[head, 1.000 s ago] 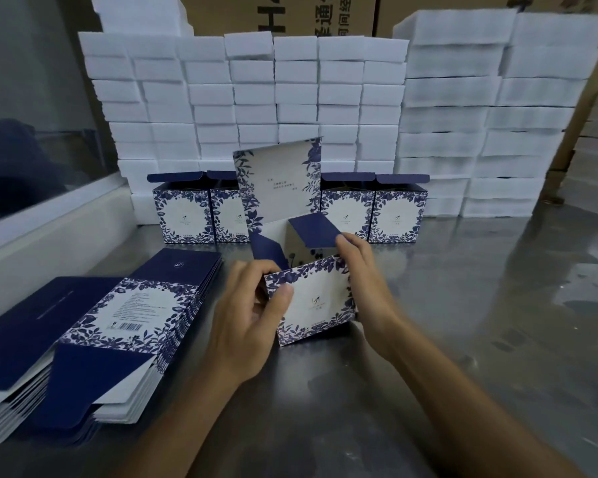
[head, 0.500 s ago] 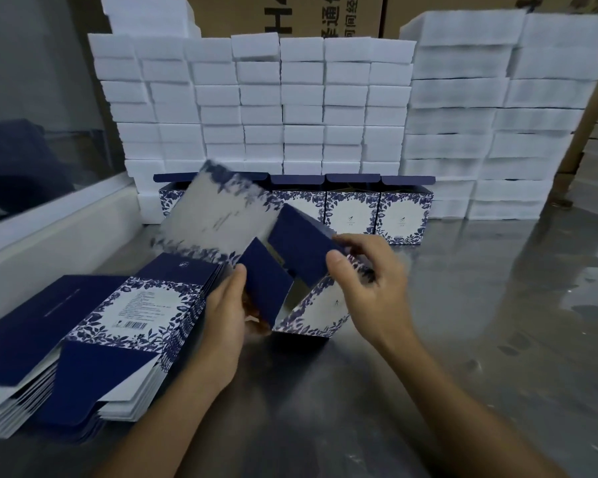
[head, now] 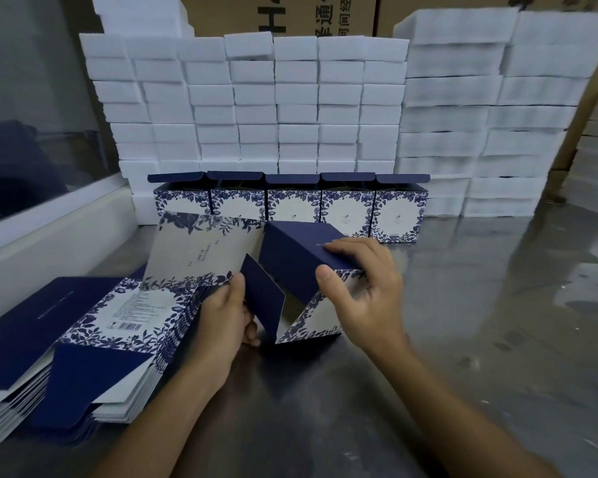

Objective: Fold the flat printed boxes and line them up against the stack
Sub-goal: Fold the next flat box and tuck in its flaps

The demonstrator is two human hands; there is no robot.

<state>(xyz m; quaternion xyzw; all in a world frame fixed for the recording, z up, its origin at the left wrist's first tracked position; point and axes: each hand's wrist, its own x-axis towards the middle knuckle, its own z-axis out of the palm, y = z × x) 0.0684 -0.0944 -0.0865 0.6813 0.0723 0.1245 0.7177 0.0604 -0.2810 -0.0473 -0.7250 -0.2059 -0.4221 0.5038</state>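
Fingers of the right hand (head: 363, 291) pinch a navy flap of the half-folded box (head: 301, 270), tilted on the metal table (head: 480, 305); the left hand (head: 221, 315) grips its other flap. Behind them, five folded boxes (head: 290, 205) stand touching the white stack (head: 256, 98). Left of the fingers lies the flat pile (head: 83, 332).

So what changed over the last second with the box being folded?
The half-folded box went from upright to tipped over toward the left, its long printed lid panel swinging down over the flat pile. The right hand moved from the box's side onto a navy flap and presses it down; the left hand shifted to the lid edge. The five finished boxes and white stack stayed put.
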